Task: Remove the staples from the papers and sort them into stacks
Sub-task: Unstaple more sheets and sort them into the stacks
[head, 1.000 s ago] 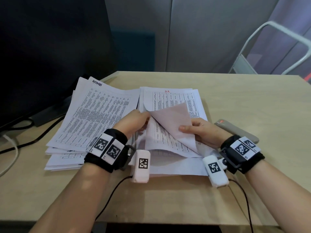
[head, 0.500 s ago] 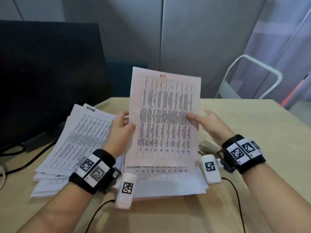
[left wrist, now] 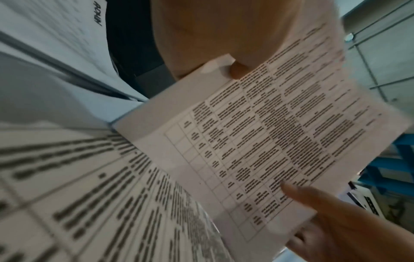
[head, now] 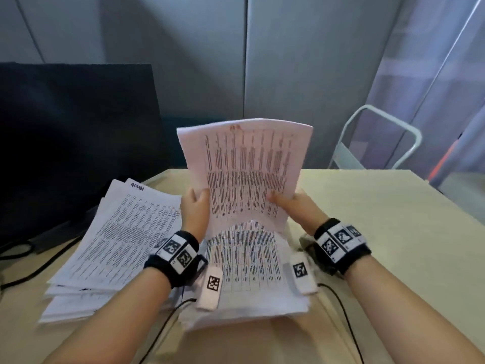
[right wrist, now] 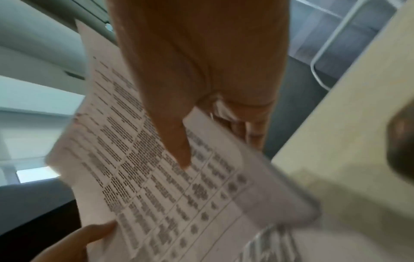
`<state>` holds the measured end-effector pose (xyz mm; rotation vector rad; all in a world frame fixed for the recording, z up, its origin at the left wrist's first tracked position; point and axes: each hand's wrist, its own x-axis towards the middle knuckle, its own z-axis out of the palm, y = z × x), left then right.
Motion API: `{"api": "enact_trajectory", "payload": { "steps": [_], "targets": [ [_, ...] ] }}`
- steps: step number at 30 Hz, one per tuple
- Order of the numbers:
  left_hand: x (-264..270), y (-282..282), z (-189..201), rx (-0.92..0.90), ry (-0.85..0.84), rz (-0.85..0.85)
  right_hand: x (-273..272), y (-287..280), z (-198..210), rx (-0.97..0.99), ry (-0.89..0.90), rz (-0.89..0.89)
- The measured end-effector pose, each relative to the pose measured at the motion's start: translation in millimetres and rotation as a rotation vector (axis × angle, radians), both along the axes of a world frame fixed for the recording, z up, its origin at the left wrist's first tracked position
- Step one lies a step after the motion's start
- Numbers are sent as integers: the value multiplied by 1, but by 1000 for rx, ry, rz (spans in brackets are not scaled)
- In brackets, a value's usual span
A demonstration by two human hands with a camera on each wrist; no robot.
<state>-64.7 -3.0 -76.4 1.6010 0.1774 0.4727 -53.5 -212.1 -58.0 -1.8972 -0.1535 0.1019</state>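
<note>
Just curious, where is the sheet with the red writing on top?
In the head view, the sheet is upright mid-frame, held between left hand and right hand, above the right-hand stack.

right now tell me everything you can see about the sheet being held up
The held sheet is thin white paper printed with a table of dense black text in columns and a small red handwritten mark at its top edge. It stands nearly upright, slightly bowed, above the right-hand stack. The left hand pinches its left edge; the right hand grips its lower right, thumb on the front.
</note>
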Motion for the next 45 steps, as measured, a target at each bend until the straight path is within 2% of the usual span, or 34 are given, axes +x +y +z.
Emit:
{"api": "enact_trajectory", "payload": {
  "steps": [1,3,5,7,8,9,10,12,16,19,21,22,24,27,32,37,39,45],
  "targets": [
    [4,2,-7,25,2,2,3,-6,-2,-157,24,12],
    [12,8,-8,60,-22,6,5,-24,-5,-614,28,-20],
    [19,13,-1,86,-64,18,-1,-45,-13,-1014,120,-85],
    [22,16,8,140,-104,9,-13,-58,-24,-1207,261,-90],
    [24,16,12,173,-110,2,-16,-63,-28,-1213,284,-83],
    [25,16,16,203,-120,-4,-18,-67,-29,-1162,282,-101],
    [25,16,20,236,-124,-7,-17,-70,-24,-1032,228,-154],
    [28,14,25,306,-138,-14,-15,-73,-3,-636,58,-307],
    [35,2,29,362,-159,-60,-4,-54,69,-29,-505,-679],
    [37,-10,35,414,-185,-73,13,-30,134,571,-811,-685],
    [38,-17,41,457,-199,-75,23,-14,166,778,-854,-613],
    [38,-19,43,465,-213,-78,28,-3,176,790,-844,-577],
    [37,-24,49,485,-236,-84,37,18,184,677,-810,-520],
    [34,-28,54,495,-256,-90,44,40,180,569,-796,-450],
    [33,-23,55,478,-271,-65,46,44,193,717,-866,-565],
    [31,-27,59,493,-335,-96,47,51,188,632,-760,-463],
    [29,-28,59,501,-354,-108,46,55,188,674,-725,-393],
    [22,-29,57,548,-395,-134,45,56,199,688,-612,-408]
  ]
}}
